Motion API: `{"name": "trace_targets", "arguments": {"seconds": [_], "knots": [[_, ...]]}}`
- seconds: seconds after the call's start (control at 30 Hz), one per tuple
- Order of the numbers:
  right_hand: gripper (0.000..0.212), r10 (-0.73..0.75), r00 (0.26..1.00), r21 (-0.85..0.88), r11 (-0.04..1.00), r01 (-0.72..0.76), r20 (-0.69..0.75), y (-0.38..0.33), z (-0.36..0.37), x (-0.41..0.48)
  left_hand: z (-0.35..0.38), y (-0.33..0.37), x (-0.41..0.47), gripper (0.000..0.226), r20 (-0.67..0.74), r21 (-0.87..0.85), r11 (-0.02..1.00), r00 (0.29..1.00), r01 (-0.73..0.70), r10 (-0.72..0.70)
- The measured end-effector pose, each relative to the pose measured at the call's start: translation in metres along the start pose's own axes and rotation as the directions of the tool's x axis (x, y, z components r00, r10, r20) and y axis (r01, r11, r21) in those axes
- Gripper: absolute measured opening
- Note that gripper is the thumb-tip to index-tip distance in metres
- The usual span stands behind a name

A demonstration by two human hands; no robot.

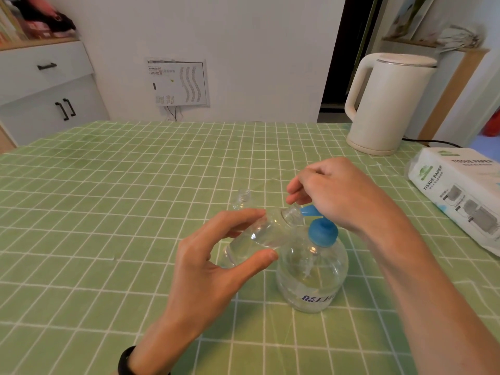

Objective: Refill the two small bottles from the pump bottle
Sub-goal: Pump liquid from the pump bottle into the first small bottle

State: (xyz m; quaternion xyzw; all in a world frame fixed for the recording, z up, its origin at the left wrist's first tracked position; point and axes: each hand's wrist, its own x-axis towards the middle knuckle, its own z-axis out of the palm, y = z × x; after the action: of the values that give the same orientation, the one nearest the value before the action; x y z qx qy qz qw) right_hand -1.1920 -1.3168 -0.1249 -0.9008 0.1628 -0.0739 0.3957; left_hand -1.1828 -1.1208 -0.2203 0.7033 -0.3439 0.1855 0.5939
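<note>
**Spout and mouth close, but not yet safely lined up**

Left hand (216, 266) first: thumb below, fingers over the top, it grips one small bottle (259, 236) by the body, lifted off the worktop (108, 212) and tipped well over, with its open neck aimed at the blue spout (308, 210). The right hand (341, 193) sits over the blue pump (323, 234) with its fingers curled. The palm hides the top, so I cannot tell whether it grips the pump or only bears down on it.

Now the danger. The neck is narrow and sits just beside the spout tip, not clearly under it. Press now, I'd say, and the shot could run down the outside of the glass-clear wall and onto the cloth. With the bottle tilted this far, whatever is already inside could creep towards the lip. A hard push might also rock the pump bottle (311, 274), since nothing steadies its base.

Contents next. The pump bottle is clear, standing upright on the worktop and holding clear liquid, though the level is hard to read. The held bottle shows glints that suggest a little liquid, but I can't be sure. The second small bottle (243, 201) stands uncapped just behind it. It looks empty, but most of it is hidden.

Further out, a white kettle (387, 104) and a tissue pack (460, 190) wait on the right, handy for spills.
</note>
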Motion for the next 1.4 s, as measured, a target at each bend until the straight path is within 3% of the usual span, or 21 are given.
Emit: {"name": "trace_targets", "arguments": {"seconds": [0.17,0.5,1.0,1.17,1.4], "knots": [[0.037,0.052,0.996,-0.016,0.999,-0.051,0.075,0.0040,0.0046,0.0017,0.0019,0.0006,-0.0019,0.045,0.020,0.007,1.000,1.000,0.004,-0.004],[0.037,0.011,1.000,-0.023,1.000,-0.012,-0.022,0.0022,-0.0007,-0.0016,0.0033,0.0042,-0.0017,0.045,0.018,-0.013,1.000,1.000,0.000,0.000],[0.036,0.064,0.996,-0.002,0.998,-0.064,0.055,0.0045,0.0036,-0.0013,0.0060,0.0028,-0.0034,0.044,0.031,-0.016,1.000,0.999,0.016,-0.015],[0.039,-0.010,0.998,-0.026,1.000,0.009,-0.056,0.0038,-0.0011,-0.0013,0.0059,0.0034,-0.0032,0.045,0.012,-0.020,1.000,1.000,0.008,-0.008],[0.040,0.012,1.000,0.013,1.000,-0.012,0.016,0.0046,0.0021,-0.0010,0.0045,0.0049,-0.0012,0.044,0.012,-0.027,1.000,1.000,0.007,-0.007]]}}
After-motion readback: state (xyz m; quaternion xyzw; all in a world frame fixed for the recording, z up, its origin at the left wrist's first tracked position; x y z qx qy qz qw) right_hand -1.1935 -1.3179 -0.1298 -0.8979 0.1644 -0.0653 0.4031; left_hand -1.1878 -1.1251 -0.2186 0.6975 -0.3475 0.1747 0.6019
